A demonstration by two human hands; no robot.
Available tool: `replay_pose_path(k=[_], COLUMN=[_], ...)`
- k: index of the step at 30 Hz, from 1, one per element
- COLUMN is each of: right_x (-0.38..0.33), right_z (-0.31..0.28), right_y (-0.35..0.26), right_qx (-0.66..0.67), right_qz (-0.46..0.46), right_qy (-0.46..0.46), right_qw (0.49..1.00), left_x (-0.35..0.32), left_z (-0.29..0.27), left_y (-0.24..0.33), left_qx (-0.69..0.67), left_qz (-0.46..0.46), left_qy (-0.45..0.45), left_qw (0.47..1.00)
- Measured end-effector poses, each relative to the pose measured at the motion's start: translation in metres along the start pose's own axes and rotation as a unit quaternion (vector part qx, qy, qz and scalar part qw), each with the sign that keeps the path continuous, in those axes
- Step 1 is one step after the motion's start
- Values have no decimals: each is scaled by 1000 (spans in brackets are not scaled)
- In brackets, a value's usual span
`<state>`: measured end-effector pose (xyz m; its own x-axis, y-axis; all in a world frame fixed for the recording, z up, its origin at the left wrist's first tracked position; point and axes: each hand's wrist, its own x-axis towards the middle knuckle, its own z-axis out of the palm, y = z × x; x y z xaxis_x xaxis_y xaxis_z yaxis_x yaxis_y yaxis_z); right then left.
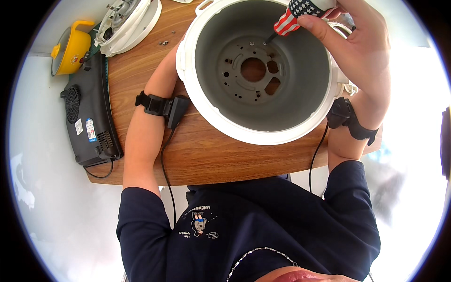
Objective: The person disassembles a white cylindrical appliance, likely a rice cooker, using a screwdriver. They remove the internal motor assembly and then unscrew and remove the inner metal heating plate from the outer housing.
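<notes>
A white round cooker body (221,120) with a grey inner shell stands on the wooden table (141,89). Its grey base plate (253,70) has a round centre hole and several small holes. My right hand (357,42) grips a screwdriver (293,16) with a striped and starred handle. The screwdriver's tip rests on the base plate near its far edge. My left forearm (150,117) reaches along the cooker's left side. My left hand is hidden behind the cooker's rim. Both wrists wear black bands with cables.
A white cooker lid (129,21) lies upside down at the far left of the table. Small screws (163,43) lie beside it. A black flat appliance (89,108) sits bottom up at the table's left edge. A yellow pot (70,47) stands beyond it.
</notes>
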<state>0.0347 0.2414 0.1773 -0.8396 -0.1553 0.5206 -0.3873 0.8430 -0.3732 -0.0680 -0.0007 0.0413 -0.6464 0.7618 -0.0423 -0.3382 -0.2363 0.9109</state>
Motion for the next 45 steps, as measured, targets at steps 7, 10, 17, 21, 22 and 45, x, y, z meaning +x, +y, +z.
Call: replay_pose_path(k=[7, 10, 17, 21, 22, 45], right_x=[-4, -4, -1, -7, -6, 74], right_z=[2, 2, 2, 4, 3, -25], right_y=[29, 32, -8, 21, 21, -26], right_qx=[85, 62, -52, 23, 15, -241], right_qz=[-21, -49, 28, 11, 0, -17], right_qy=[9, 11, -1, -21, -24, -452], right_qw=[996, 997, 998, 999, 1000, 859], left_x=[2, 4, 5, 8, 13, 73], left_z=[1, 1, 1, 0, -1, -37], left_y=[0, -1, -2, -3, -3, -54], left_qx=[3, 4, 13, 20, 24, 251], left_qz=[3, 4, 4, 10, 16, 177], left_qy=[-3, -4, -3, -2, -4, 44], left_qw=[1000, 1000, 1000, 1000, 1000, 950])
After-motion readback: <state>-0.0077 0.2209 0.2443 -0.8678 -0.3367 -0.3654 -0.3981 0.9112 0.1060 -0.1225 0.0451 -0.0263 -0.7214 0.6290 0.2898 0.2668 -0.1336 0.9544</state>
